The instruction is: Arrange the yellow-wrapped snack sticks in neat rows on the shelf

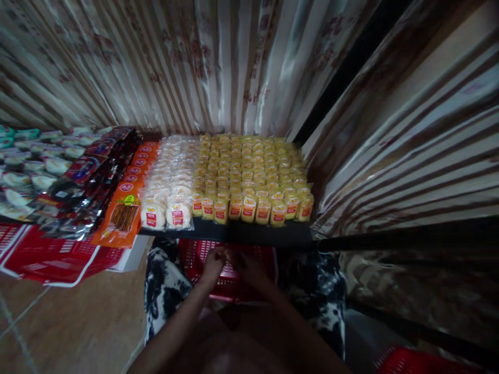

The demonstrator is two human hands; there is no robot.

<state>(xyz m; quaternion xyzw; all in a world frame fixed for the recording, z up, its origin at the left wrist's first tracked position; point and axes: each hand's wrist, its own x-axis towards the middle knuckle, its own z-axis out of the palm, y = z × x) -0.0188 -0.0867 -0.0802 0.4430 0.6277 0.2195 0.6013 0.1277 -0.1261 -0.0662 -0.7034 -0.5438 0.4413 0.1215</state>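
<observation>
Striped curtain (187, 67) spans the upper frame; yellow packets (251, 176) stand in rows at centre. Red basket (192, 258) sits lower centre, beneath left hand (213, 264) and right hand (249, 266); each grip is too dim to tell.

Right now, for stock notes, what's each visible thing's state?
Yellow packs: wrapped, in rows
White packs: wrapped, in rows
Orange packets: overlapping
Dark packets: overlapping
Far-left packs: in rows
Curtain: hanging in folds
Left red basket: partly hidden
Middle red basket: contents unclear
Left hand: grip unclear
Right hand: grip unclear
</observation>
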